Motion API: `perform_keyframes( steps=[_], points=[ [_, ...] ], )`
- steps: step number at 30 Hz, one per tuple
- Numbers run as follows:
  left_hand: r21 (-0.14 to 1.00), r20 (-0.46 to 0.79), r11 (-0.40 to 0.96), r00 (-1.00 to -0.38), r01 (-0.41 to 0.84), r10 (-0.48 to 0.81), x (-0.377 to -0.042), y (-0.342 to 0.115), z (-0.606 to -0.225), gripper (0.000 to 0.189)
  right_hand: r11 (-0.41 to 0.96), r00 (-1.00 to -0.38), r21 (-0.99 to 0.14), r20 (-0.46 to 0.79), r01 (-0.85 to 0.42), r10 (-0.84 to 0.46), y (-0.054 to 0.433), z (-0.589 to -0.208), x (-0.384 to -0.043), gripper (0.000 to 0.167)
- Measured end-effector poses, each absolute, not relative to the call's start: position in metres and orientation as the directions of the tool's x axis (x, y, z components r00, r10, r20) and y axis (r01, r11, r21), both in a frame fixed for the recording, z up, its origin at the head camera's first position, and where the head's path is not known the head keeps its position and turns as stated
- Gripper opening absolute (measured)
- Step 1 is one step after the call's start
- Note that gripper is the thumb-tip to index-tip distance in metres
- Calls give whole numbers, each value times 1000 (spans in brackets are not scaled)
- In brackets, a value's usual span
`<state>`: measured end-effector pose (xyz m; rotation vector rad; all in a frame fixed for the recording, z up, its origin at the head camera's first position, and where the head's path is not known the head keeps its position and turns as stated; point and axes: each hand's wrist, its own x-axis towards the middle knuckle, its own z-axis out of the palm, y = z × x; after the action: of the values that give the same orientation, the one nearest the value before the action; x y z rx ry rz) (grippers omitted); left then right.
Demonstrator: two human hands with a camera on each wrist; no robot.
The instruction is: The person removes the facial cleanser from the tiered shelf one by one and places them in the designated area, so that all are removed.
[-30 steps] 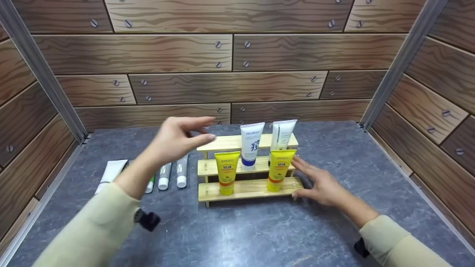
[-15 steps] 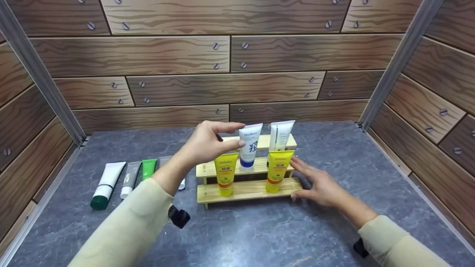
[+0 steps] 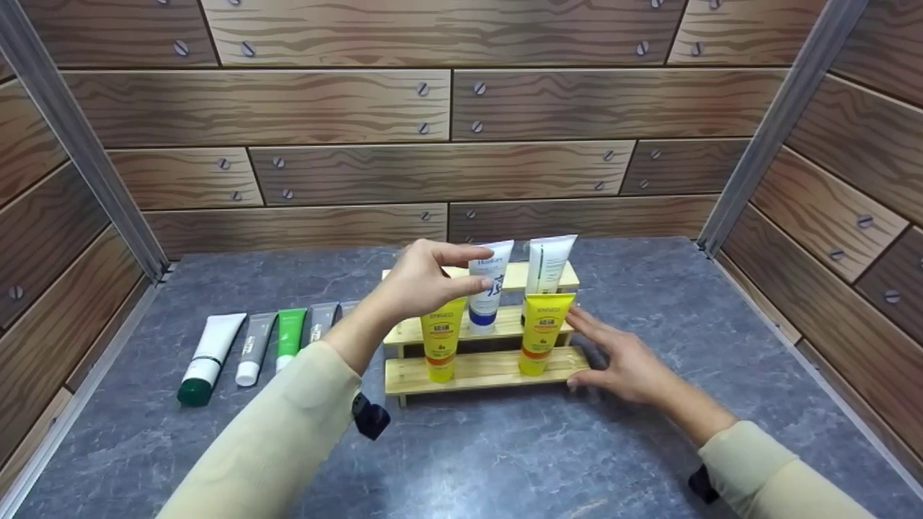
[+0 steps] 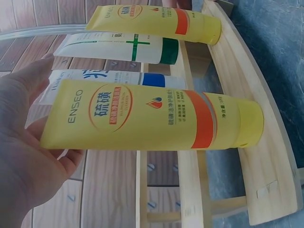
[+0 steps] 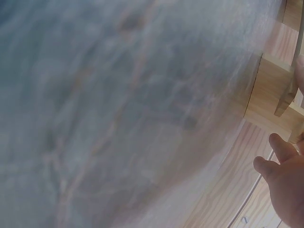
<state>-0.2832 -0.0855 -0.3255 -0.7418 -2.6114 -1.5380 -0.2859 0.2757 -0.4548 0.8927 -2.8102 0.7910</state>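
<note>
In the head view my left hand (image 3: 422,282) is at the upper part of a white tube with a blue cap (image 3: 484,303), thumb and index finger apart in front of it. That tube stands cap-down on the middle step of a small wooden tiered rack (image 3: 487,371). Two yellow ENSEO tubes stand on the bottom step, the left yellow tube (image 4: 156,118) close to my left fingers and the right yellow tube (image 3: 542,339) farther over. A white tube with a green cap (image 4: 118,47) stands behind the right one. My right hand (image 3: 624,360) rests at the rack's right end, fingers extended.
On the grey marbled table (image 3: 505,461), left of the rack, several tubes lie in a row: a white one with a dark green cap (image 3: 209,357), a grey one (image 3: 255,349), a green one (image 3: 290,335) and more grey ones partly behind my left arm. Wood-patterned panels (image 3: 360,173) enclose the table.
My left hand has moved right, from the rack's left side to the upper part of the blue-capped white tube. The right hand and the standing tubes have stayed in place.
</note>
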Motion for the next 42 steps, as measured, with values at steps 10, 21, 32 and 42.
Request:
perform_keyframes(
  steps=[10,21,32,42],
  points=[
    [830,196,409,-884,380,424,-288,-84,-325,43,700,-833,-460,215,-547,-510,276,-455,-287,103],
    [838,167,404,-877,367,452,-291,-83,-324,39,691,-818,-443,239,-571,-523,276,-454,-286,101],
    [829,138,437,-884,350,447,-292,-83,-322,38,703,-827,-440,232,-559,-512,277,-455,-286,102],
    [823,125,453,-887,342,443,-292,-84,-320,39,701,-826,-440,234,-561,-513,276,-455,-287,102]
  ],
)
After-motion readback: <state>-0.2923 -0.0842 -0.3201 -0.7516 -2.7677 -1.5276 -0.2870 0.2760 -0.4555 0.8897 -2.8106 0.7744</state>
